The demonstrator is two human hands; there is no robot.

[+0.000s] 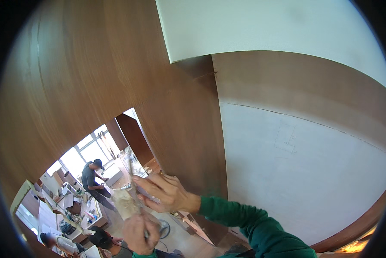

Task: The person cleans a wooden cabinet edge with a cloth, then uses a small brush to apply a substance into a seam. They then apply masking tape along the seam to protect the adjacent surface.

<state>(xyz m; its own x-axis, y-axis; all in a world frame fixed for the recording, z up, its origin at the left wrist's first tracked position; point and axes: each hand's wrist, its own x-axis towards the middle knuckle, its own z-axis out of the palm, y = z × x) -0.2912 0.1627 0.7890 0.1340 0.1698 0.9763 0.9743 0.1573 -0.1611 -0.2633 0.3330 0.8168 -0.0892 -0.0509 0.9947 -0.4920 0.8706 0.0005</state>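
Observation:
Low in the middle, my left hand point(140, 233) is closed at the lower end of a pale beige, blurred thing point(126, 204) that looks thin and partly see-through; its kind does not show. Just above and to the right, my right hand point(169, 193) comes in from the right in a green sleeve point(244, 219). Its fingers bend toward the top of the beige thing, with the tips drawn together. A narrow grey strip point(130, 165) rises beside these fingertips, smeared by motion. Whether the right fingers grip the strip or the beige thing is unclear.
Brown wood panelling point(94, 56) fills the upper left. To the right is a white wall panel point(304, 172) with pencil marks. Beyond the opening, a person point(94, 178) stands working; two more people are at lower left near a cluttered bench point(99, 220). A hose point(165, 228) lies on the floor.

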